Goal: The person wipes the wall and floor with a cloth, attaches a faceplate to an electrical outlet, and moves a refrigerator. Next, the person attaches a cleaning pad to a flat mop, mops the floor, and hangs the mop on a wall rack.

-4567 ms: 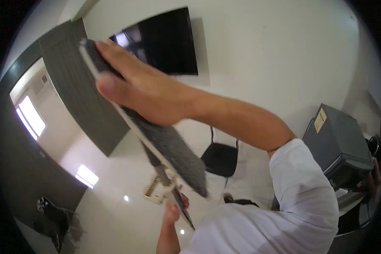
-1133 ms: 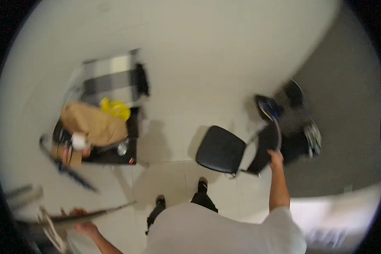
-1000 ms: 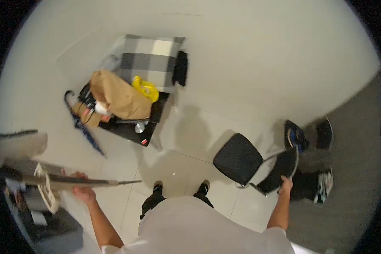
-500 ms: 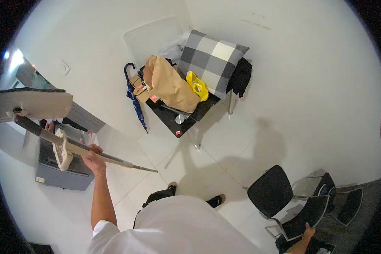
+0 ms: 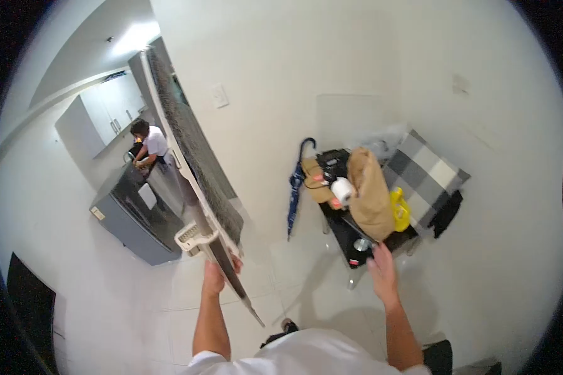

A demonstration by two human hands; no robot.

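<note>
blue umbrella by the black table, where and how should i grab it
Probably by its hooked handle, from above and the picture's left: the umbrella stands nearly upright, tip down, hook uppermost, with wall on that side and the piled black table to its right. The right hand seems better, since the left hand holds the long-handled tool.

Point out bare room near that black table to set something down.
Open floor lies between the mop and the black table. On top, a small strip looks bare, between the white roll and silver disc. Around the paper bag, yellow bottle and checkered pillow it's crowded.
</note>
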